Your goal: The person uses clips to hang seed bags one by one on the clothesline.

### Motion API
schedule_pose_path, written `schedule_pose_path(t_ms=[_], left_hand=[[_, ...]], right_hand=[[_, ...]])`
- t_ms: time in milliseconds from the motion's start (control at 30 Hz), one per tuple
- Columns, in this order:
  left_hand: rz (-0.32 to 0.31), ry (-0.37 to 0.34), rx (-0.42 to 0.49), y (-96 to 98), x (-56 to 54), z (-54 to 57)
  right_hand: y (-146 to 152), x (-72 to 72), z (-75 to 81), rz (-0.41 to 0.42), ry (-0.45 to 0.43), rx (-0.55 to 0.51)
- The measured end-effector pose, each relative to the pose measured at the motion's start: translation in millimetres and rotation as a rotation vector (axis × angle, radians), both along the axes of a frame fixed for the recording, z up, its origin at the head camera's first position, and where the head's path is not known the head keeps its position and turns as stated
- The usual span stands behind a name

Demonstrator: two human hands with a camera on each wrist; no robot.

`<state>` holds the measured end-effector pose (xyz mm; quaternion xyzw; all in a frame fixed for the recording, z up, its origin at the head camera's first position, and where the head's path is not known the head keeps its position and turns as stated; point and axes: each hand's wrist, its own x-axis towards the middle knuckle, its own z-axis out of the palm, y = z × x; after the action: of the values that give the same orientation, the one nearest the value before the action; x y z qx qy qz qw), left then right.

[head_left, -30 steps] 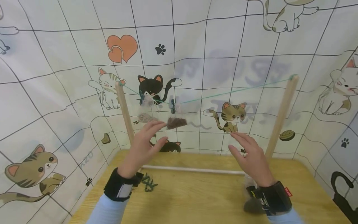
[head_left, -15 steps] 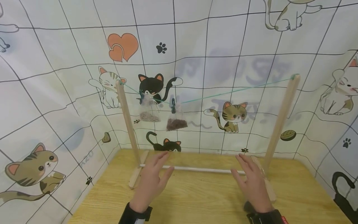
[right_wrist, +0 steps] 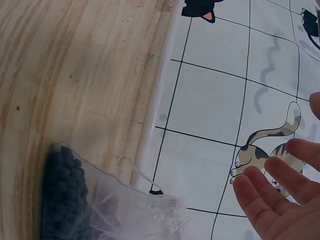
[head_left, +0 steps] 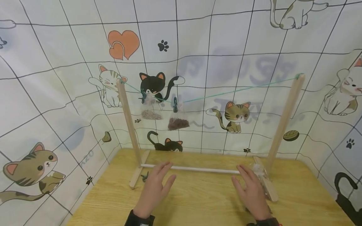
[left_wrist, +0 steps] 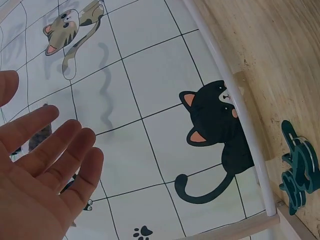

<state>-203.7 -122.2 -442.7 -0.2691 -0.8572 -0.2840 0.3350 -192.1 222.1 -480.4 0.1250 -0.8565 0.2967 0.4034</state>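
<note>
My left hand (head_left: pixel 155 191) hovers over the table's left half, fingers extended, nothing in it. Right beside it lie green clothespins (left_wrist: pixel 302 160), mostly covered by that hand in the head view. On the other side my right hand (head_left: pixel 251 191) is likewise held out with nothing in its grasp. A clear plastic bag of dark round pieces (right_wrist: pixel 65 195) lies close to it, partly hidden behind it in the head view. Two more bags hang from a green string (head_left: pixel 226 93) by dark clips: one of pale bits (head_left: pixel 151 115), one of brown bits (head_left: pixel 178 124).
Two wooden posts (head_left: pixel 128 122) on wooden feet carry the string, with a white rod (head_left: pixel 203 169) joining them low down. The wooden table (head_left: pixel 198 204) meets a cat-print sheet (head_left: pixel 198 72) behind and at both sides. A black hooked object (head_left: pixel 346 194) stands at far right.
Both hands have come down from in front of the string to low over the table. The two hanging bags are now fully uncovered and still hang on the string.
</note>
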Motion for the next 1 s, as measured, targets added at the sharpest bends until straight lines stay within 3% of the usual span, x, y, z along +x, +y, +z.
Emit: schedule_pose_path(t_ms=[267,467,667,833,1000], left_hand=[[0.067,-0.06,-0.017,-13.8,-7.6,-7.6],[0.147,-0.14,-0.017,-31.0,-13.7,-8.8],[0.206,-0.251,-0.025,-46.7,-20.5,-19.1],[0.25,-0.328,-0.076,-55.1,-26.1,-34.2],[0.256,-0.472,-0.128,-59.6,-31.2,-47.3]], right_hand=[[-5,-0.3,-5.7,0.009,-0.102,0.006],[-24,-0.8,-4.6,0.067,-0.306,-0.022],[-52,-10.8,-9.5,0.122,-0.53,-0.088],[-69,-17.4,-17.1,0.154,-0.556,-0.106],[-80,-18.7,-19.4,0.193,-0.604,-0.101]])
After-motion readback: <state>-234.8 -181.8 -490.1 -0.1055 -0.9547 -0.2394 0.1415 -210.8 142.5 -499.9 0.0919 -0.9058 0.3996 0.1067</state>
